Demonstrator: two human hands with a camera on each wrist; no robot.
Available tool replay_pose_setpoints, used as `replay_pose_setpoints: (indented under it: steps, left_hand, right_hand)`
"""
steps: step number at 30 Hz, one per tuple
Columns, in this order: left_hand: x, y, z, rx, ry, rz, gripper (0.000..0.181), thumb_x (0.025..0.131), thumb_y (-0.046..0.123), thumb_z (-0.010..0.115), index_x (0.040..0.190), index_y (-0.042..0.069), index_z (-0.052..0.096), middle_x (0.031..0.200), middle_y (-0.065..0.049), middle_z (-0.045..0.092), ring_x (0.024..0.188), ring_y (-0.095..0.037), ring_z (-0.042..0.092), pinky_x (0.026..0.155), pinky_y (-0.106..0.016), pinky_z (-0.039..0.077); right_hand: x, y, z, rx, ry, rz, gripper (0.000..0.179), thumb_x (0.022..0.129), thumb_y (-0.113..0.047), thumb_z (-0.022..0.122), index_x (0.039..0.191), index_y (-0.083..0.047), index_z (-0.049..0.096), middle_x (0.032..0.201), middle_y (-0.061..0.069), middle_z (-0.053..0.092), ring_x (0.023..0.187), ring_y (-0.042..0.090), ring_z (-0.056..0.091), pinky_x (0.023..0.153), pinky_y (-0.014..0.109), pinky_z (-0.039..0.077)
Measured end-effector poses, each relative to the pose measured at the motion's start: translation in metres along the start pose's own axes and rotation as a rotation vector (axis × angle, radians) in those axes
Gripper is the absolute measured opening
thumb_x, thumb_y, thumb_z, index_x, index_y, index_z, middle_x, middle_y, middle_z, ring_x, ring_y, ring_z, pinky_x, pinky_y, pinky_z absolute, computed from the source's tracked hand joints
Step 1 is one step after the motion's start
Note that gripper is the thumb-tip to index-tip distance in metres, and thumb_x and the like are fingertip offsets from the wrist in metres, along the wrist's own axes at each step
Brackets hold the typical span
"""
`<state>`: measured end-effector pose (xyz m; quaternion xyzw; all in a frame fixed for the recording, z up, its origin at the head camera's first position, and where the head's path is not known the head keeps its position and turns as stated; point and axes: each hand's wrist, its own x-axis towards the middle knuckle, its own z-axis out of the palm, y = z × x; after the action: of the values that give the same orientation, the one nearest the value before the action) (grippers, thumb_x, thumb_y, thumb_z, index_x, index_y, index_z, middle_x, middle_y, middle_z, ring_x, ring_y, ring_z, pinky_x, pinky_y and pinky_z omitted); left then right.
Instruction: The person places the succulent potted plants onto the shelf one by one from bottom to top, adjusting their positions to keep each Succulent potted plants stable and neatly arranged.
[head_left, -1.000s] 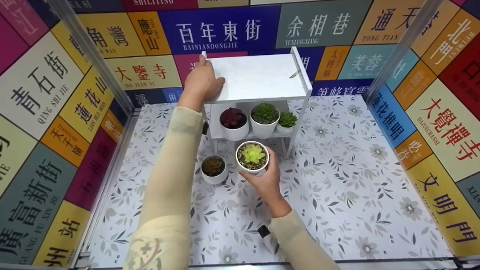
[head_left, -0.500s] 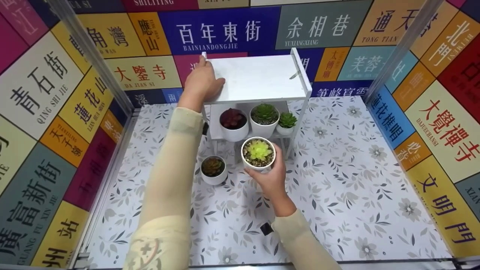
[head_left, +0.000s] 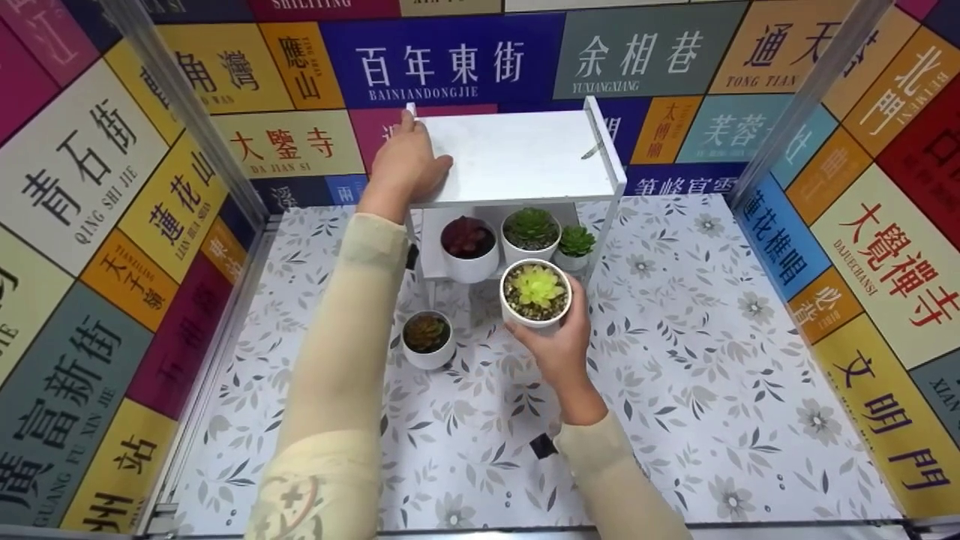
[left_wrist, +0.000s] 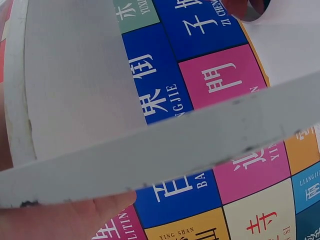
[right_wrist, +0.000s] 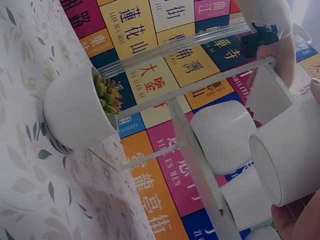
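My right hand (head_left: 561, 346) holds a white pot with a yellow-green succulent (head_left: 536, 292) in front of the shelf's lower tier, its plant side up. In the right wrist view that white pot (right_wrist: 290, 150) is at the right edge, with fingers (right_wrist: 300, 220) around it. My left hand (head_left: 406, 161) grips the left side of a white two-tier plant shelf (head_left: 517, 157), thumb on the top board. On the lower tier stand a pot with a dark red succulent (head_left: 469, 247), a pot with a green succulent (head_left: 529, 238) and a small potted green succulent (head_left: 576, 247).
A white pot with a brownish succulent (head_left: 428, 340) stands on the floral-patterned tabletop (head_left: 697, 390), in front of the shelf's left side. Walls with coloured sign panels (head_left: 442, 64) enclose the back and sides.
My right hand has carried the yellow-green succulent's pot to the right and a little forward, closer to the lower tier. The left hand has stayed on the shelf.
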<state>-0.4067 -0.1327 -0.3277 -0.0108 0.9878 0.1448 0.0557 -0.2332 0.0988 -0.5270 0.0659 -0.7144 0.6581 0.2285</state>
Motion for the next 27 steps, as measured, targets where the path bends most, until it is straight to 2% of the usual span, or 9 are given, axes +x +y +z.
replay_pose_setpoints:
  steps: [11, 17, 27]
  left_hand:
    - [0.002, 0.002, 0.000, 0.017, -0.030, -0.011, 0.088, 0.109, 0.048, 0.046, 0.170, 0.001, 0.004, 0.179, -0.013, -0.012, 0.168, -0.029, -0.004, 0.138, -0.043, 0.008]
    - [0.003, 0.001, 0.000, 0.024, -0.020, 0.001, 0.088, 0.109, 0.048, 0.046, 0.170, 0.000, 0.006, 0.179, -0.014, -0.011, 0.168, -0.030, -0.005, 0.138, -0.043, 0.007]
    - [0.001, 0.000, 0.000, 0.036, -0.019, 0.006, 0.087, 0.109, 0.048, 0.044, 0.170, -0.001, 0.005, 0.179, -0.015, -0.013, 0.168, -0.030, -0.010, 0.138, -0.044, 0.000]
  right_hand:
    - [0.014, -0.009, -0.010, 0.032, 0.041, -0.059, 0.100, 0.064, -0.006, 0.100, 0.150, 0.001, 0.048, 0.148, 0.017, 0.057, 0.137, 0.024, 0.054, 0.123, 0.047, 0.044]
    - [0.019, -0.011, -0.012, 0.069, 0.054, -0.069, 0.099, 0.066, -0.002, 0.098, 0.150, 0.002, 0.047, 0.149, 0.016, 0.057, 0.139, 0.024, 0.053, 0.126, 0.046, 0.041]
    - [0.026, -0.017, -0.017, 0.056, 0.060, -0.107, 0.100, 0.064, -0.005, 0.099, 0.149, 0.002, 0.047, 0.149, 0.016, 0.058, 0.138, 0.024, 0.055, 0.125, 0.041, 0.043]
